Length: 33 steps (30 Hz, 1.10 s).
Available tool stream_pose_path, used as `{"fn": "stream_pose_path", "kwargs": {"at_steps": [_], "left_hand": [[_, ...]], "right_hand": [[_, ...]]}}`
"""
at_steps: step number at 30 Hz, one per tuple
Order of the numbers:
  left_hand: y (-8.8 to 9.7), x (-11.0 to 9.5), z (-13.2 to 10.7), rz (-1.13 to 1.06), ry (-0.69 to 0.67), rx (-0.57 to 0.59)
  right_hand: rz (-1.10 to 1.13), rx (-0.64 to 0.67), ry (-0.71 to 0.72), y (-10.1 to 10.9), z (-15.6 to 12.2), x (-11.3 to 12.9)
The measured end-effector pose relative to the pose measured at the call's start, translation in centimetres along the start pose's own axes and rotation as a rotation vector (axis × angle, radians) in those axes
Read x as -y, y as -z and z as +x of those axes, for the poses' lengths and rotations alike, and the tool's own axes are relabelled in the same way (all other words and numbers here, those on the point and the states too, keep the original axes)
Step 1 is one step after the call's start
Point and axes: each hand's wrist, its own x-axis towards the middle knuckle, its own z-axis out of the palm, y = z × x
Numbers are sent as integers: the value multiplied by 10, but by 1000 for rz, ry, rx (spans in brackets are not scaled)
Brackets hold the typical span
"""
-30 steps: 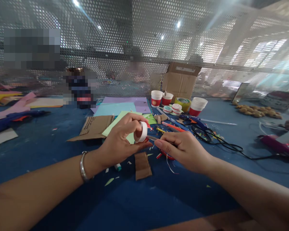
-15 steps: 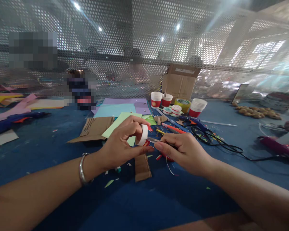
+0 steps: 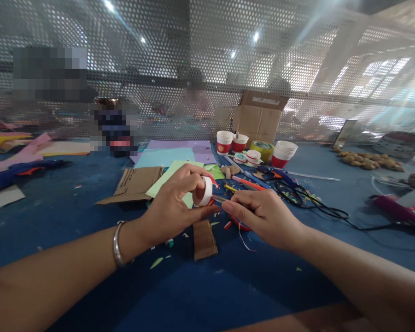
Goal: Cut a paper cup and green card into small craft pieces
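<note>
My left hand (image 3: 174, 203) grips a small white paper cup with a red rim (image 3: 204, 191), held on its side above the blue table (image 3: 72, 216). My right hand (image 3: 262, 213) is closed around scissors (image 3: 219, 199); their metal blades point left and meet the cup's rim. A thin curled strip of paper hangs below my right hand. A silver bangle (image 3: 118, 243) sits on my left wrist. A small brown cardboard strip (image 3: 204, 238) lies on the table just under both hands.
Behind the hands lie a cardboard sheet (image 3: 135, 182), coloured papers (image 3: 174, 159), pens, red-and-white cups (image 3: 225, 141), tape rolls (image 3: 262, 148), a cardboard box (image 3: 259, 117) and a black cable (image 3: 314, 205). A perforated metal screen stands at the back. Paper scraps litter the table.
The cup has turned slightly in my left hand against the scissor blades. Both hands stay almost in place.
</note>
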Motion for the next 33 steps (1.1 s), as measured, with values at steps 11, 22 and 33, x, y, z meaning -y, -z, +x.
{"fn": "stream_pose_path", "kwargs": {"at_steps": [11,22,33], "left_hand": [[1,-4,-1,181,-104,-64],[0,-3,-3,314,-174,-88],[10,-1,1,570,-304,2]], "right_hand": [[42,5,-17,-2,0,1],[-7,-18,2,-3,0,1],[-112,-24,-44,-5,1,-1]]}}
